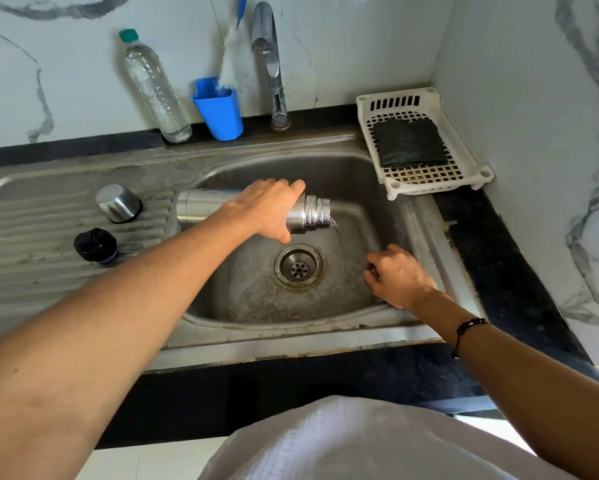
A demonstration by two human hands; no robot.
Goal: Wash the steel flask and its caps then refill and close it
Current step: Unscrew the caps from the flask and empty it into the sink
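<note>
My left hand [268, 207] grips the steel flask [253, 211]; I tip its mouth lower over the sink [325, 174], emptying fully; right hand [400, 275] hangs loose, holding nothing.

The left hand [268, 206] grips the steel flask [204, 207] on its side over the sink [353, 174]. Water runs from its mouth. The right hand [398, 275], loosely curled, holds nothing.

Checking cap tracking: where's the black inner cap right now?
In the head view the black inner cap sits on the ribbed drainboard left of the sink basin, just in front of the steel outer cap, apart from both hands.
</note>
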